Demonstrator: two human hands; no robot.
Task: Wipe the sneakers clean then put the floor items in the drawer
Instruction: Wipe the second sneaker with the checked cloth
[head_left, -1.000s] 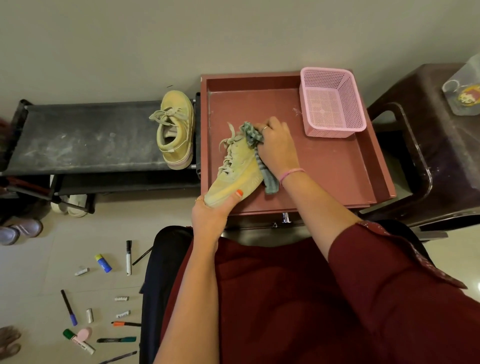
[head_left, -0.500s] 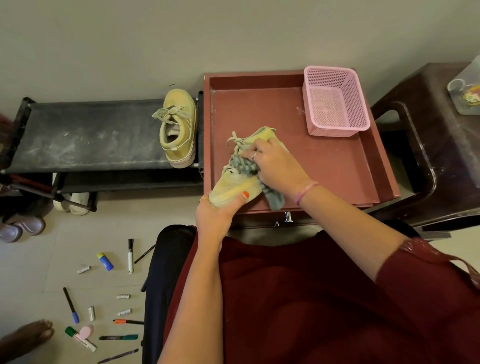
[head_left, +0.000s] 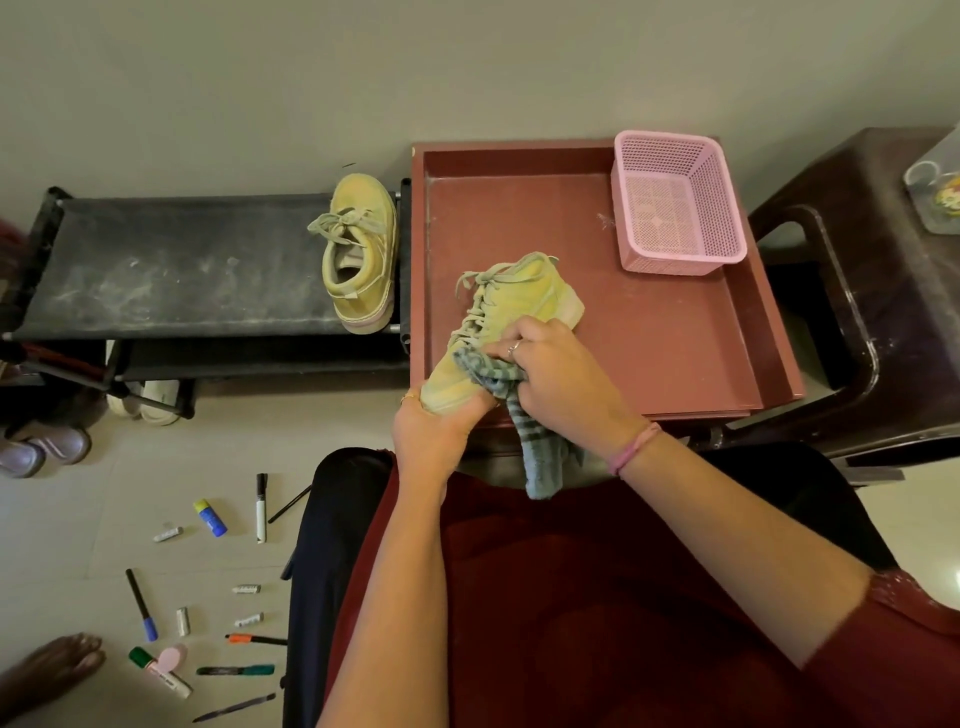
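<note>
Sneaker (head_left: 511, 317), yellow: over the open drawer (head_left: 675, 358), toe clasped in the left hand (head_left: 434, 431) to brace it; right hand (head_left: 558, 382) grips a checked cloth (head_left: 524, 436) pressed against its side for wiping. Second sneaker (head_left: 358, 254): on the black shoe rack (head_left: 171, 265), likely set apart. Floor items (head_left: 208, 587): markers and batteries on the floor, not yet put away.

Yellow sneaker (head_left: 511, 306), blue-grey checked cloth (head_left: 524, 431), reddish-brown drawer (head_left: 675, 353), pink mesh basket (head_left: 675, 208)

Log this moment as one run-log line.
step: wiping sneaker | left hand: grips toe | right hand: rubs cloth | markers: on floor
</note>
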